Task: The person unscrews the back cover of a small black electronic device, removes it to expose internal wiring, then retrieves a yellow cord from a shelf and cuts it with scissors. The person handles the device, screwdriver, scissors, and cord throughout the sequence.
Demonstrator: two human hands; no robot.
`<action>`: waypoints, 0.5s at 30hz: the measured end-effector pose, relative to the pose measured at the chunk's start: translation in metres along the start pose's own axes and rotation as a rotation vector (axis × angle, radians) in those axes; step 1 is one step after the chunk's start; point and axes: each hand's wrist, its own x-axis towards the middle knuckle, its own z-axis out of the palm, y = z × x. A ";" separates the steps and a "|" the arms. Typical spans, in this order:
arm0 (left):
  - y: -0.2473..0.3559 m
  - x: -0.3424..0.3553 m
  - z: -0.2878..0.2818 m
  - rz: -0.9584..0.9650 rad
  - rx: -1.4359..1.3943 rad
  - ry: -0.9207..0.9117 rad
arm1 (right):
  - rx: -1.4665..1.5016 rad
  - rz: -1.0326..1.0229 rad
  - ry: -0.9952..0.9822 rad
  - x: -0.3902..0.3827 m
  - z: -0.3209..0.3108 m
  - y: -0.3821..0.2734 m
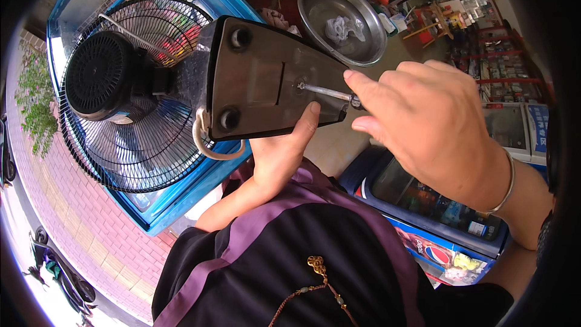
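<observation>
A black fan lies on its side, its wire cage (163, 157) and round motor housing (97, 72) at the left, its flat base (248, 75) turned toward me with two round feet and a looped white cord (215, 152) beside it. My left hand (278, 157) grips the lower edge of the base, thumb on the plate. My right hand (426, 121) is closed around a screwdriver handle, largely hidden by the fingers; the metal shaft (327, 91) reaches to a recessed spot near the middle of the plate.
A blue-rimmed case (154, 218) is under the fan. A steel basin (372, 42) holding a crumpled bag sits behind the base. A chest freezer (423, 203) and stocked shelves (502, 63) fill the right. Brick pavement (121, 248) and a plant (36, 85) are at left.
</observation>
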 end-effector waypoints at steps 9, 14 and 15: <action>-0.005 0.000 -0.001 0.098 0.065 0.028 | 1.295 0.912 -0.330 0.001 -0.009 0.002; -0.005 0.002 -0.003 0.104 0.138 -0.002 | 1.116 0.886 -0.504 0.012 -0.004 0.011; -0.005 0.003 -0.003 0.102 0.141 -0.001 | 0.990 0.784 -0.485 0.015 -0.003 0.013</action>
